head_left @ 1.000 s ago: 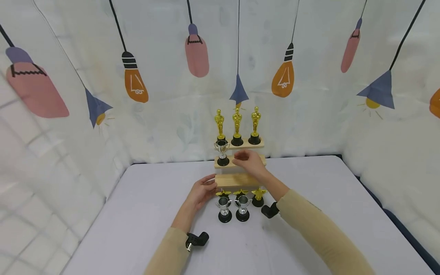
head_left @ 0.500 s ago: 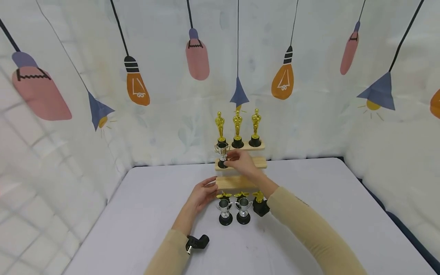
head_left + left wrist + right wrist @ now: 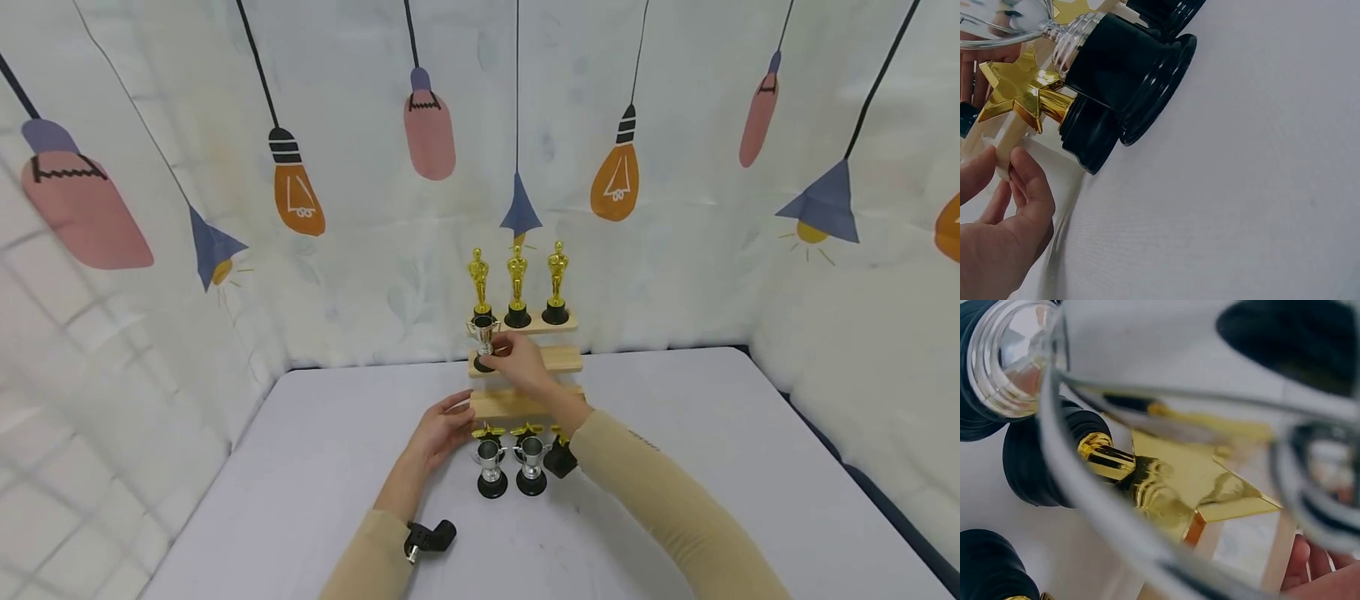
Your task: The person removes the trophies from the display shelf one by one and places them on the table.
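In the head view my right hand (image 3: 521, 364) pinches a silver cup trophy (image 3: 483, 333) low down, near its black base. This trophy stands at the left end of the middle step of a wooden rack (image 3: 562, 358). My left hand (image 3: 438, 429) holds the left end of the rack's lowest step; the left wrist view shows its thumb and fingers (image 3: 1032, 178) pinching the wood's edge. Two more silver cup trophies (image 3: 531, 462) stand on the table before the rack. Behind them, gold star trophies (image 3: 1019, 87) stand close to the lowest step. My right hand is hidden in the right wrist view.
Three gold figure trophies (image 3: 517, 283) stand in a row on the top step. A white cloth covers the table (image 3: 337, 467), and a patterned cloth wall (image 3: 375, 292) rises behind the rack. A dark wrist camera (image 3: 560, 461) hangs in front of the right star trophy.
My right hand has moved left along the middle step and taken hold of the silver cup trophy. The left hand keeps its hold on the rack. The head view has shifted slightly.
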A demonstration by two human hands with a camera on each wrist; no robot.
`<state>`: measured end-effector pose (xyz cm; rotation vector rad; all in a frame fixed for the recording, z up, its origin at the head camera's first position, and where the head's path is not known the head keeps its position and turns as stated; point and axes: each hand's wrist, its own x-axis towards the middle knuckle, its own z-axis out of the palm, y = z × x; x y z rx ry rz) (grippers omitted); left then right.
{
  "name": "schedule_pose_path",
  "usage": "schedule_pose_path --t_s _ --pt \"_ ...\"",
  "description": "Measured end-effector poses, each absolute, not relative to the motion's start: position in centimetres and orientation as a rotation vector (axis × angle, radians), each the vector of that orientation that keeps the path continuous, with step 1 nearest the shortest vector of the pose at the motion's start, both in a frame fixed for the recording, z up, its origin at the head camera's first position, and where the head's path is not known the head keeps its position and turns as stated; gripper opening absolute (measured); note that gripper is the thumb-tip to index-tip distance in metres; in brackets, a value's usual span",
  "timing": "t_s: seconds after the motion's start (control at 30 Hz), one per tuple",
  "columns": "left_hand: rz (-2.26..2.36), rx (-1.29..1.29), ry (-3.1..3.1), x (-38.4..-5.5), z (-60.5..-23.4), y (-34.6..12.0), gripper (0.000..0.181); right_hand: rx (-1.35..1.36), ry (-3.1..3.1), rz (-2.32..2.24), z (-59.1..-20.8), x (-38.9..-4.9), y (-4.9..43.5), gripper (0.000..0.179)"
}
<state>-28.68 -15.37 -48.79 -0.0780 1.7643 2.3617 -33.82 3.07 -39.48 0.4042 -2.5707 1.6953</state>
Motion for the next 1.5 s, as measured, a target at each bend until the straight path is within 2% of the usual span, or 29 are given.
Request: schedule_pose_path --t_s 0.43,1.23,1.5 --pt "2.371 -0.049 1.735 -28.6 -48.9 -15.2 0.050 0.399 -2.596 1.631 -39.3 -33.8 2.9 0.028" --pt "2.369 -0.077 1.754 -28.7 -48.8 -15.4 0.051 0.400 -2.634 1.746 -37.6 -32.6 4.8 0.036" --pt "2.372 -0.079 1.755 -28.8 -49.0 -15.4 0.051 0.450 -2.611 1.812 -37.3 -31.5 5.7 0.031"
